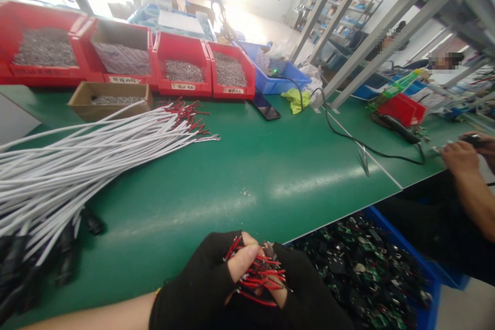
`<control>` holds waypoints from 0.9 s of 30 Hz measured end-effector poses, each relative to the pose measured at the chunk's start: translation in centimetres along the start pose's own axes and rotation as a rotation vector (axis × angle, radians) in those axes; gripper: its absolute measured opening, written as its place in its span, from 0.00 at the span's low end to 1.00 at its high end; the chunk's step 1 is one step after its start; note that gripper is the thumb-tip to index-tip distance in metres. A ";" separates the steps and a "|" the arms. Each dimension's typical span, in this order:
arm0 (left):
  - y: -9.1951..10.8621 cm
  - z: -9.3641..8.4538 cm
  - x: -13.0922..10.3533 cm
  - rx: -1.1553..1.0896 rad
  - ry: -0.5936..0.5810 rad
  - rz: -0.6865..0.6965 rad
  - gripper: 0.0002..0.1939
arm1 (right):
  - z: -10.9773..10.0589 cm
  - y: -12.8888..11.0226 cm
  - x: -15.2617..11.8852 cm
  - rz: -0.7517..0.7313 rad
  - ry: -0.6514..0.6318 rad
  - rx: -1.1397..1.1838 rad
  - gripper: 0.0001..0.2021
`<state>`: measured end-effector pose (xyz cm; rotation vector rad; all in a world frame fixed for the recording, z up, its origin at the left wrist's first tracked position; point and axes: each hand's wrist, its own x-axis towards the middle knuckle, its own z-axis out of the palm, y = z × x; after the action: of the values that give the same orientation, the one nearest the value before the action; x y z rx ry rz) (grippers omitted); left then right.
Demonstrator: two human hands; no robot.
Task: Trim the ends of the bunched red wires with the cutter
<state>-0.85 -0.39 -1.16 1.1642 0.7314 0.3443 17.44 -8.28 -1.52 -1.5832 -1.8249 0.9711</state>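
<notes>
A bundle of short red and black wires [261, 278] is gathered between my hands at the bottom middle, just in front of the green workbench. My left hand [211, 273], in a black fingerless glove, is closed round the wires with its thumb laid across them. My right hand [299, 289], gloved the same way, closes on the bundle from the other side. Its fingers are partly hidden. To the left lies a big bunch of white cables [116, 149] with red wire ends and black connectors [65, 252]. A spanner [209, 138] pokes out beneath them.
Red bins [181, 86] of small metal parts and a cardboard box [110, 108] line the back, near a phone [266, 108]. Tweezers [364, 160] and a black cord [348, 136] lie right. A blue crate [431, 294] holds circuit boards below. A co-worker's hands [462, 157] are far right.
</notes>
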 end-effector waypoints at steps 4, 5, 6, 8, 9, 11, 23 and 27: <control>0.5 0.1 -0.1 0.013 0.009 -0.002 0.27 | 0.1 -0.1 -0.1 0.002 -0.004 -0.007 0.16; 0.6 0.1 -0.1 0.020 0.011 0.001 0.27 | 0.1 -0.1 -0.1 0.003 -0.003 -0.008 0.16; 0.6 0.1 -0.1 0.029 0.015 0.001 0.27 | 0.1 -0.1 -0.1 0.005 -0.002 -0.010 0.16; 0.6 0.0 -0.2 0.033 0.016 -0.001 0.27 | 0.1 -0.1 -0.2 0.008 0.000 -0.013 0.16; 0.5 0.0 -0.2 0.033 0.012 0.003 0.27 | 0.2 -0.1 -0.2 0.009 0.002 -0.015 0.16; 0.3 -0.1 -0.2 0.036 0.008 0.000 0.27 | 0.2 -0.1 -0.2 0.012 0.005 -0.019 0.16; 0.4 0.0 0.0 0.049 0.010 0.022 0.25 | 0.4 -0.2 0.0 0.025 0.016 -0.029 0.16; 0.5 0.0 0.0 0.070 0.017 0.017 0.26 | 0.4 -0.3 -0.1 0.024 0.021 -0.025 0.16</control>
<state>-0.81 -0.21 -0.74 1.2351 0.7538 0.3458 16.98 -8.44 -1.50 -1.6273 -1.8147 0.9429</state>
